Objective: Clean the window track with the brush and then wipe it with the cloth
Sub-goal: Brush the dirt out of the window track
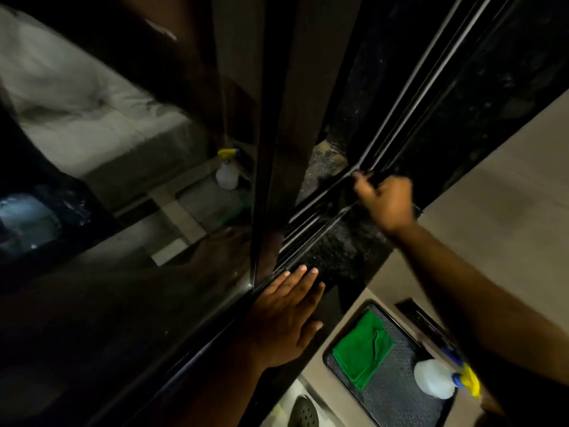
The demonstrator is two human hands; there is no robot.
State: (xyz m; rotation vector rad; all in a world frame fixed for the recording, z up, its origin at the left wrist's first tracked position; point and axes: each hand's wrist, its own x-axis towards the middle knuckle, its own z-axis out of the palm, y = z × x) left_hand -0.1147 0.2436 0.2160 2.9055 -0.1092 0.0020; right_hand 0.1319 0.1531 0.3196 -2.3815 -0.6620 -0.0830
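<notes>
Left hand [284, 315] lies flat; right-hand fingers [361, 180] touch the window track [323, 208].

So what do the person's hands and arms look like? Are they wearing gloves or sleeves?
No gloves. Both hands are bare, and the short, plain fingernails show on the left hand. The right hand is bare too. Both forearms are uncovered as far as the picture shows, with no sleeves in view. No rings or bracelets can be made out in the dim light.

No readable text, label or number anywhere; spray bottle [434, 378] perhaps labelled, too blurred to tell.
</notes>
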